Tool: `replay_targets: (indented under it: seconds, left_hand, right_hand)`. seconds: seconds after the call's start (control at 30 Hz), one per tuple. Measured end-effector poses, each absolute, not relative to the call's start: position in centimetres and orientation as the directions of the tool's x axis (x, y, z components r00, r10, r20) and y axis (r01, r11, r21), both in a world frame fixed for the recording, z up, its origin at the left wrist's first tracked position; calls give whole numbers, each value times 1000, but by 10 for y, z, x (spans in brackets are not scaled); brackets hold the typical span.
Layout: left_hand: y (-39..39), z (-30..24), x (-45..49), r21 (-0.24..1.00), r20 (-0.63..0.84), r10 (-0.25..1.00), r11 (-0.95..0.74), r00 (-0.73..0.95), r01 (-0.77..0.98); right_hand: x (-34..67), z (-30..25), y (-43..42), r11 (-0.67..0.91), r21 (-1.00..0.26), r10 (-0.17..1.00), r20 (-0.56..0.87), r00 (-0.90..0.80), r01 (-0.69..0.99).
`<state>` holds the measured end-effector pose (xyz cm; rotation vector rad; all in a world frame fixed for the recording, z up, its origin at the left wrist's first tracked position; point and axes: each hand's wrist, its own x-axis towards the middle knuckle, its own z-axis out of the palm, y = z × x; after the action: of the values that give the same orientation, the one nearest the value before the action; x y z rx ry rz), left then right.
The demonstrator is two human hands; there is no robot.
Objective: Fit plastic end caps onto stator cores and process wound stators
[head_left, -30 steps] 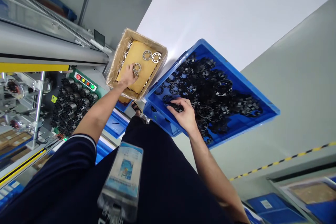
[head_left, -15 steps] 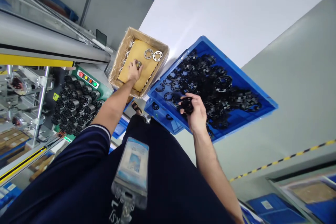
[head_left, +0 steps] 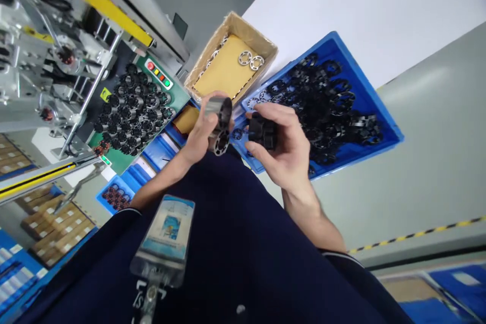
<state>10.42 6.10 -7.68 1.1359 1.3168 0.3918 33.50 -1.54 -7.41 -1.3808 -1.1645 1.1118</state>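
My left hand [head_left: 199, 136] is closed around metal stator cores [head_left: 220, 142], apparently two, with slotted end faces. Facing it, my right hand [head_left: 288, 144] grips black slotted plastic rings [head_left: 261, 131] between thumb and fingers; how many I cannot tell. The two hands are close together in front of my body, with a small gap between what they hold. Beyond them stands a cardboard box [head_left: 261, 38], where two loose slotted metal rings [head_left: 250, 60] lie on a yellow-brown sheet. Beside my right hand is a blue crate [head_left: 364, 68] heaped with similar black rings.
On the left, several stator cores [head_left: 132, 111] stand packed on a green machine bed [head_left: 176, 93] near a button panel [head_left: 158, 74]. A white table [head_left: 322, 0] extends behind the box. A small blue bin [head_left: 131, 190] holds copper-coloured parts.
My left hand has come out of the cardboard box with the stator cores, towards my body. My right hand has risen from over the blue crate with the black rings, closer to my left.
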Motion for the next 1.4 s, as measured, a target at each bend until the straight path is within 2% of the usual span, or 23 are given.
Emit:
replay_targets:
  seconds: [0.07,0.17,0.23,0.3,0.4,0.53,0.67,0.73,0.97,1.1,1.23,1.4]
  left_hand:
    - [39,-41,88,856,-500,813,409,298,317]
    - [17,-11,62,915,-404,861,377,310,145]
    - [8,-6,46,946,-284,902,319,325,-58]
    - [-2,-9,30,941,-97,934,198,344,-273]
    - [-17,-15,4,899,95,952,44,291,-436]
    - [-38,-17,-31,900,132,968,-27,212,-436]
    - [-49,-13,-60,875,265,953,-173,149,-452]
    - [-55,-5,-72,878,233,964,-154,124,-453]
    - [-79,35,-104,898,-106,994,96,1,-428]
    - [-85,39,-112,872,-168,985,129,-41,-471]
    - [-88,38,-117,875,-152,986,104,-65,-474]
    - [-88,29,-121,895,71,997,-54,21,-444]
  right_hand:
    - [310,-35,-14,129,-969,983,152,98,209]
    - [271,-6,-13,249,-916,956,286,74,315]
    - [246,-4,-10,350,-891,925,377,42,290]
    - [225,-7,-7,449,-867,889,458,-8,218]
    - [197,-9,-5,484,-862,875,477,-81,152]
    - [168,2,-14,493,-855,869,477,-130,162]
    - [143,13,-23,504,-846,861,476,-179,172]
    - [132,17,-26,500,-849,858,460,-226,171]
    - [99,17,-39,508,-850,845,459,-275,143]
    - [87,14,-43,520,-844,836,473,-277,129]
    - [83,15,-41,536,-836,823,488,-290,118]
    - [86,18,-38,498,-860,842,451,-297,107]
